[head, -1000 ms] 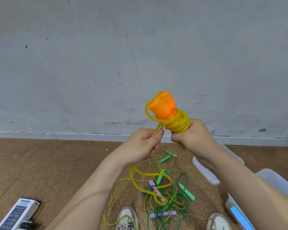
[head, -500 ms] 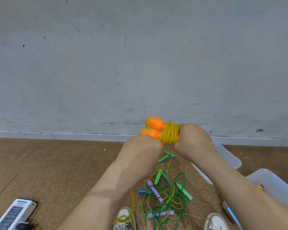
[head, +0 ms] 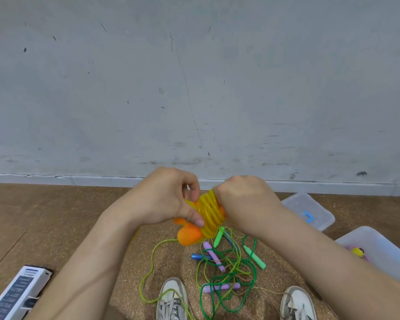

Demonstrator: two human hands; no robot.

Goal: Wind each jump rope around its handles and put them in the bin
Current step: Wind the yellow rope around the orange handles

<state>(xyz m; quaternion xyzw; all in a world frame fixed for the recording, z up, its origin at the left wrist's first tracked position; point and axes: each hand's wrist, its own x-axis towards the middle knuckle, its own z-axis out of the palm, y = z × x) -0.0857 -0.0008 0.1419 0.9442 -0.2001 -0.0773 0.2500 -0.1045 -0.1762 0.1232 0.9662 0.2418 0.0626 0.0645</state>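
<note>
Yellow rope (head: 209, 211) on orange handles (head: 188, 235), pinched by left hand (head: 164, 197), clutched by right hand (head: 245, 204), yellow item (head: 356, 251) in bin (head: 388, 255).

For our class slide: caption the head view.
Left hand and right hand grip orange-handled yellow plastic jump rope above tangled green ropes.

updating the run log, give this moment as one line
left hand: pinches yellow rope coil | right hand: grips orange handles | other ropes: on floor
</note>
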